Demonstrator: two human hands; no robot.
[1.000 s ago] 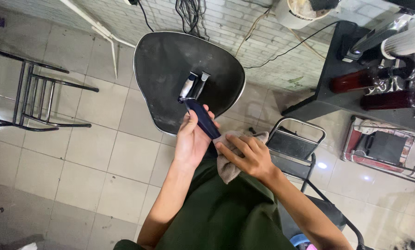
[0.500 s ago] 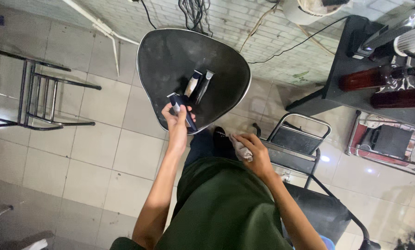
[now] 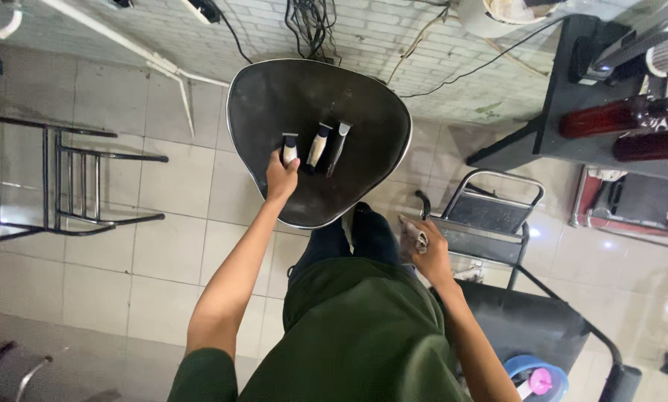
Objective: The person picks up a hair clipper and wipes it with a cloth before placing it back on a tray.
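My left hand [image 3: 280, 179] reaches forward onto a black rounded seat [image 3: 274, 97] and grips a hair clipper [image 3: 289, 147] that lies at the left of a row. Two more clippers [image 3: 319, 145] [image 3: 338, 145] lie on the seat just right of it. My right hand [image 3: 427, 249] hangs at my side over dark green trousers, fingers closed on a crumpled grey cloth [image 3: 412, 234].
A metal stool frame [image 3: 66, 179] stands at left on the tiled floor. A small metal trolley [image 3: 483, 223] is beside my right hand. A black counter [image 3: 602, 97] with red bottles is at right. Cables hang on the brick wall behind the seat.
My left hand carried the dark clipper from in front of my body out onto the seat and set it beside the others. My right hand dropped to my side with the cloth.
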